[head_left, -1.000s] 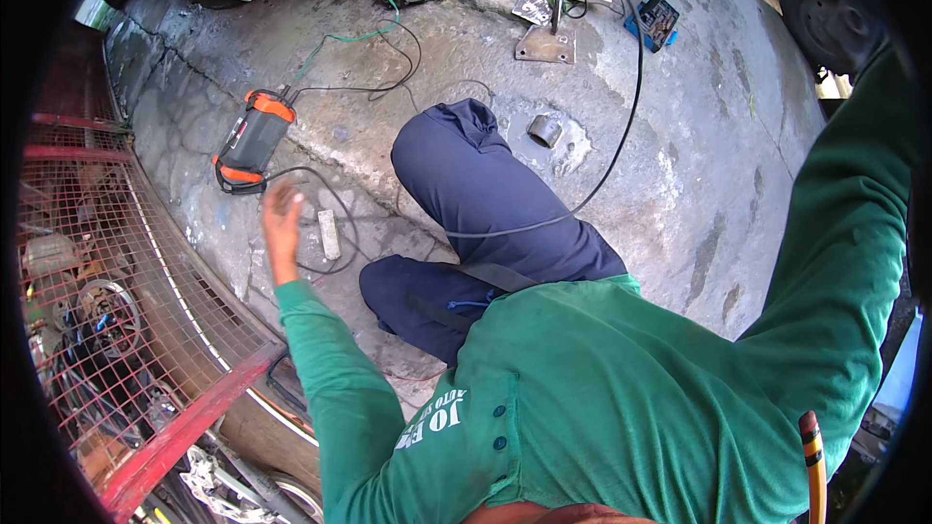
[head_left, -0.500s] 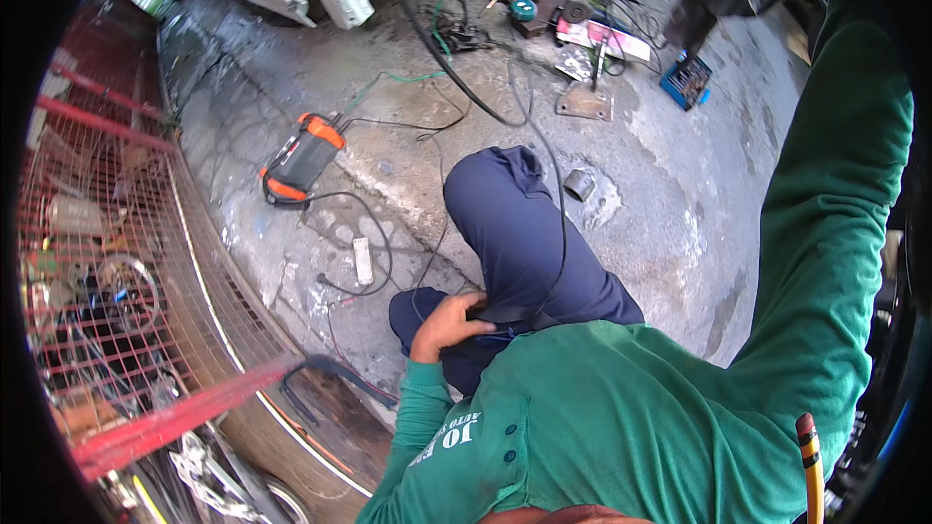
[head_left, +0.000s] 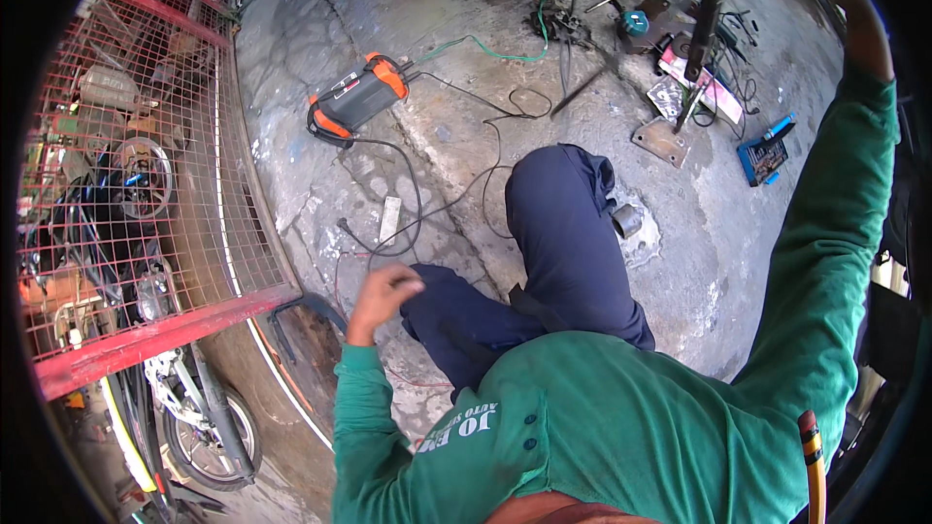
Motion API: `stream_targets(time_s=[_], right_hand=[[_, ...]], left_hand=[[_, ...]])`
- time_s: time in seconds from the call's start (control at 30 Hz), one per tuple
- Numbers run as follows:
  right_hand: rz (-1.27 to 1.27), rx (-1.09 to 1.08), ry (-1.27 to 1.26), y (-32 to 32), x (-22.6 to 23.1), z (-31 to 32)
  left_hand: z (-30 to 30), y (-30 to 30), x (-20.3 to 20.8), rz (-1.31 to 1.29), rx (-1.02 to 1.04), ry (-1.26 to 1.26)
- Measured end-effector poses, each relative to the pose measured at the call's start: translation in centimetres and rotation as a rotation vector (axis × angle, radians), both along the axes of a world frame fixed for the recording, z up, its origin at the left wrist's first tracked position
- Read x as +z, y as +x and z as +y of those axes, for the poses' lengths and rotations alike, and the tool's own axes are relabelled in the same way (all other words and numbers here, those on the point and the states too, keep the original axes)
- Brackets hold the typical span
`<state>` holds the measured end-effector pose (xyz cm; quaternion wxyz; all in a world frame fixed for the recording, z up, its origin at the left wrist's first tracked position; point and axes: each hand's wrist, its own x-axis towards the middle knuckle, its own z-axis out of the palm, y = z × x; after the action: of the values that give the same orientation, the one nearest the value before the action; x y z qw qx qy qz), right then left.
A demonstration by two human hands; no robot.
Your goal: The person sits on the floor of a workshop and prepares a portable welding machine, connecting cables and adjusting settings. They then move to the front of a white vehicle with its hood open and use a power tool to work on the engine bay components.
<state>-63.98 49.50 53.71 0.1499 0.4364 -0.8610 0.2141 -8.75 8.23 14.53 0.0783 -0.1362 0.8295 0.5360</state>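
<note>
My left hand (head_left: 383, 296) is raised just beside my bent left knee in dark blue trousers (head_left: 456, 315). Its fingers are loosely curled, and nothing shows in them. At the upper right, my right arm in a green sleeve (head_left: 815, 223) stretches up and away. My right hand (head_left: 862, 24) is cut off by the picture's dark rim, so its fingers and anything in them are hidden. A dark, long metal-looking part (head_left: 711, 19) hangs in view left of that hand. Below my left hand's far side, a black cable (head_left: 419, 218) loops over the floor.
An orange and black machine box (head_left: 359, 102) with cables lies ahead. Right of my knee is a short metal pipe piece (head_left: 627, 221). Farther right are a flat metal plate (head_left: 663, 143) and a blue bit case (head_left: 764, 157). A red mesh fence (head_left: 165, 335) borders the left.
My left hand has lifted off my lap and moved left. My left knee has spread outward. The black cable that crossed my thigh is off it. The view has shifted left.
</note>
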Motion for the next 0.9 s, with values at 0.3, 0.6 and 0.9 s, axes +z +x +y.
stream_targets(time_s=[0.3, 0.6, 0.9], right_hand=[[-0.816, 0.183, 0.129, -9.8, -31.7, -8.0], [-1.151, 0.137, 0.047, -10.6, -43.8, -6.3], [-1.19, -0.169, -0.079, -9.8, -45.0, -3.1]], left_hand=[[-5.2, -19.2, -4.5, 0.0, -0.065, -0.296], [5.9, -37.5, -13.0, 0.003, -0.626, 0.245], [-2.9, -48.5, -19.3, 0.247, 0.172, 0.108]])
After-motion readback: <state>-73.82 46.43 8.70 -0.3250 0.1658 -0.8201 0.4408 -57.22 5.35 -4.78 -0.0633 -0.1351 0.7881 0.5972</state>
